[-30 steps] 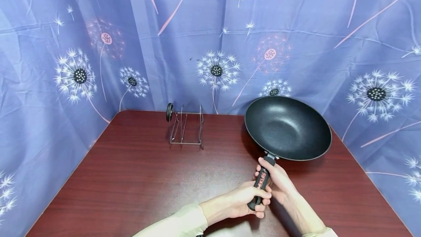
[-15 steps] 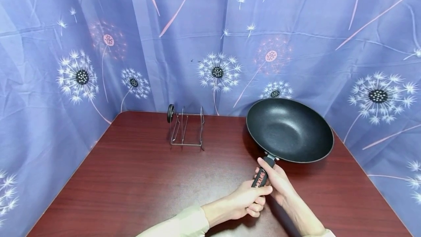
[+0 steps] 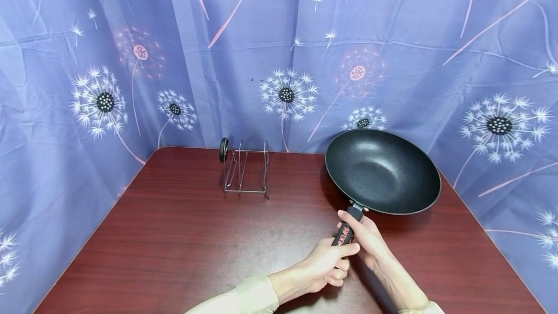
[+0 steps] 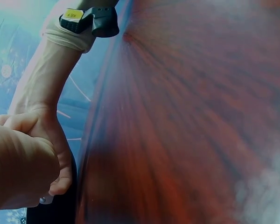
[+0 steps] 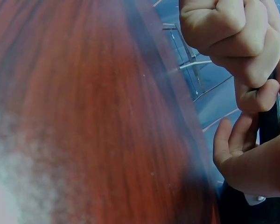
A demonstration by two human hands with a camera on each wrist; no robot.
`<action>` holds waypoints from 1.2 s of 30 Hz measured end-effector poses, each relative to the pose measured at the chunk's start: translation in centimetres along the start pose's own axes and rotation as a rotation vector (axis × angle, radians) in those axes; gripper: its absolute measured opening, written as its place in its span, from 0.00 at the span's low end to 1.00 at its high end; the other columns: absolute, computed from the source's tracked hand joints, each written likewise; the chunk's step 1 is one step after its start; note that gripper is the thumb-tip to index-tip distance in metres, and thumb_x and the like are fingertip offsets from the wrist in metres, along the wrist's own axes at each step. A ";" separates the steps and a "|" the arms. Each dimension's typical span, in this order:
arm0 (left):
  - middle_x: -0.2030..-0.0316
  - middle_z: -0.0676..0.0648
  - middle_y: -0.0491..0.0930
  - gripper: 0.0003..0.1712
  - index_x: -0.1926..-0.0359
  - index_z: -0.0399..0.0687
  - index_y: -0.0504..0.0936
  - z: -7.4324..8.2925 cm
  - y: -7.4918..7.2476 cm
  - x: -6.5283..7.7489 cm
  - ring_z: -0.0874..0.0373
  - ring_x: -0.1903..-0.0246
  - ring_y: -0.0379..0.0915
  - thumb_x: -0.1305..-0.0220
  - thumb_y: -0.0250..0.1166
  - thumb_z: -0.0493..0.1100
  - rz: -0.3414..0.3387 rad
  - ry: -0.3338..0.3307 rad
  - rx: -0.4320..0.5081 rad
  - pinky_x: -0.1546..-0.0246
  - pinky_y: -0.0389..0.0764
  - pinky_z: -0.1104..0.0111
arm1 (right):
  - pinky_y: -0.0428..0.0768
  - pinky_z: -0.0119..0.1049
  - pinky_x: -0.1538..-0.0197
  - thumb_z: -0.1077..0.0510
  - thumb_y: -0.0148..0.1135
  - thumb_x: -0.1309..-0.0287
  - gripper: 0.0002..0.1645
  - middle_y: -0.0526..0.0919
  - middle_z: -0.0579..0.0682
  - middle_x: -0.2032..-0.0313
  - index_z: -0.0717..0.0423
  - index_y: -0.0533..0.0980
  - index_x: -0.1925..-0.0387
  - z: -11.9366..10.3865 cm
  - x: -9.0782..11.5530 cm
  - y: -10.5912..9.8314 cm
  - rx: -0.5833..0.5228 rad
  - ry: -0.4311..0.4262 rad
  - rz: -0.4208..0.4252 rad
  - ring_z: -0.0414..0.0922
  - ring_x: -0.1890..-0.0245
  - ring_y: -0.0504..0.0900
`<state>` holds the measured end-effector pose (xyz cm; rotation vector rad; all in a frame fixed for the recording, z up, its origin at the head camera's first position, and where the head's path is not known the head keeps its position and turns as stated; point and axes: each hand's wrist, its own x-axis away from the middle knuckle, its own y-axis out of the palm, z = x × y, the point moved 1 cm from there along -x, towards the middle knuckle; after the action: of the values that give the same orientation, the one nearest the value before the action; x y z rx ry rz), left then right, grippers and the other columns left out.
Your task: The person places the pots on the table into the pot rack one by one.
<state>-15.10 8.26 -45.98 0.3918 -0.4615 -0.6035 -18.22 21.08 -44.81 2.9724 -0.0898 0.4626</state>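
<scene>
A black wok (image 3: pixel 379 171) is at the right of the table, its open bowl facing up and tilted towards me in the head view. Its black handle (image 3: pixel 343 234) with red lettering points back towards me. My left hand (image 3: pixel 324 265) grips the rear end of the handle, fingers curled round it and covering that end. Closer to the bowl, my right hand (image 3: pixel 368 236) holds the same handle, thumb laid along the top and fingertips showing on its far side. In the right wrist view the left hand's curled fingers (image 5: pixel 252 42) appear above the right hand (image 5: pixel 256 161).
A wire rack (image 3: pixel 246 168) with a black round part (image 3: pixel 224 149) at its left end stands near the table's back edge, left of the wok. The dark red table (image 3: pixel 174 236) is enclosed by a blue dandelion-print curtain (image 3: pixel 244 81) at the back and sides.
My left hand has shifted its grip on the handle, and the handle's end, seen a second ago, is now covered. The wok and right hand stay nearly in place.
</scene>
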 end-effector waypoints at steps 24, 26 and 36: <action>0.87 0.59 0.54 0.11 0.66 0.51 0.70 0.5 -0.2 0.1 0.70 0.90 0.43 0.38 0.66 0.43 0.020 0.012 -0.058 0.91 0.42 0.77 | 0.74 0.26 0.72 0.52 0.62 0.36 0.13 0.81 0.39 0.76 0.54 0.70 0.57 -0.8 0.1 0.3 0.074 -0.006 0.092 0.32 0.78 0.74; 0.87 0.59 0.54 0.11 0.66 0.51 0.70 0.6 -0.2 0.2 0.70 0.90 0.43 0.38 0.67 0.43 0.019 0.017 -0.060 0.91 0.42 0.77 | 0.74 0.26 0.72 0.53 0.62 0.36 0.12 0.81 0.40 0.76 0.55 0.72 0.57 -1.0 0.2 0.4 0.074 -0.013 0.095 0.33 0.77 0.74; 0.87 0.58 0.54 0.10 0.66 0.52 0.71 1.6 0.2 0.6 0.70 0.91 0.44 0.37 0.66 0.43 0.012 0.047 -0.063 0.92 0.43 0.76 | 0.77 0.25 0.67 0.56 0.57 0.32 0.14 0.80 0.41 0.73 0.60 0.74 0.50 -2.5 1.0 0.9 0.078 -0.080 0.075 0.34 0.71 0.79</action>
<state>-15.33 7.70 -44.40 0.3419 -0.3986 -0.5942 -18.12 20.52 -42.01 3.0728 -0.1965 0.3632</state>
